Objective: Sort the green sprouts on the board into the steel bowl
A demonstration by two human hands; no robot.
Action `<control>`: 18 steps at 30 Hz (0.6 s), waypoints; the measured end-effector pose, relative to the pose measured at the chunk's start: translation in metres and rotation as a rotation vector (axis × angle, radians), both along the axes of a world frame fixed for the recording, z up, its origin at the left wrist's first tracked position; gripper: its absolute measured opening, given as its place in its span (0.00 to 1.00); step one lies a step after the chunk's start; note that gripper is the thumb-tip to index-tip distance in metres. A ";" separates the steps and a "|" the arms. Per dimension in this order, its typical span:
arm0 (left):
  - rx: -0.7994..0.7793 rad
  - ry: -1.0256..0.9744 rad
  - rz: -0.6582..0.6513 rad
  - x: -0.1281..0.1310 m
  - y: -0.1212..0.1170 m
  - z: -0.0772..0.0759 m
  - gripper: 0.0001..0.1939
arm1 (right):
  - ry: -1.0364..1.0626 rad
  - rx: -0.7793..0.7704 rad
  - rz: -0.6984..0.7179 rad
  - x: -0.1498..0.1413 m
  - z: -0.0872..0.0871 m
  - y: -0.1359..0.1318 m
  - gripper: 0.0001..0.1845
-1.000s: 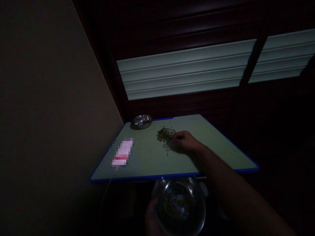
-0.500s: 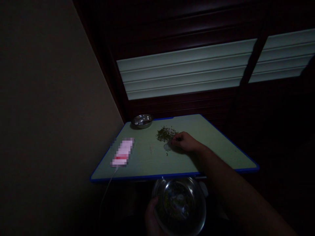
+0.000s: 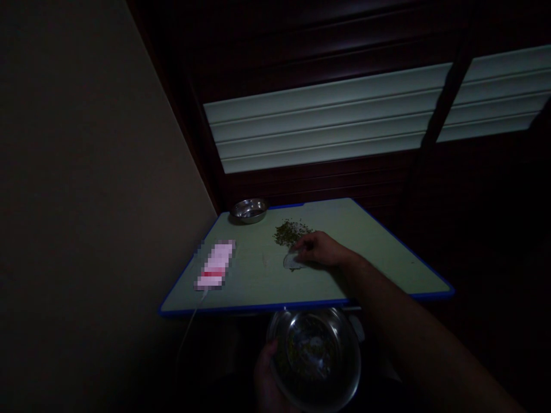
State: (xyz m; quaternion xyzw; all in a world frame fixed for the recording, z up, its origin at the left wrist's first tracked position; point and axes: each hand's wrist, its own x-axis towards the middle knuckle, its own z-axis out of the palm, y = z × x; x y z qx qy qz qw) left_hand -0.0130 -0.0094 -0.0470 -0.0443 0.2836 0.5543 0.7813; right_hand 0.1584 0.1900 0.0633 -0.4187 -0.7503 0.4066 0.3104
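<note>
Seeds (image 3: pixel 289 232) lie near right hand (image 3: pixel 321 249); left hand (image 3: pixel 267 373) holds bowl (image 3: pixel 353 373).

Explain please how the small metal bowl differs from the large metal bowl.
Support: the small bowl stands on the table; the large bowl is held by the left hand below the table's near edge.
Size: the large bowl looks wider than the small bowl, though it is also nearer.
Contents: the large bowl shows greenish bits; the small bowl's inside is too dark to read.
Both are round, shiny and open-topped.
</note>
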 end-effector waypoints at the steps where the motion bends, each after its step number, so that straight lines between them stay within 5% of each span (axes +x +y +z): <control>1: -0.019 0.004 -0.001 0.001 0.000 0.003 0.16 | 0.008 -0.018 0.019 0.000 0.000 0.000 0.18; 9: -0.145 0.124 0.161 0.013 -0.001 0.033 0.18 | -0.021 -0.116 0.099 -0.001 0.007 -0.006 0.23; 18: -0.166 0.144 0.224 0.014 -0.001 0.033 0.13 | -0.091 -0.146 0.239 0.001 0.014 -0.012 0.21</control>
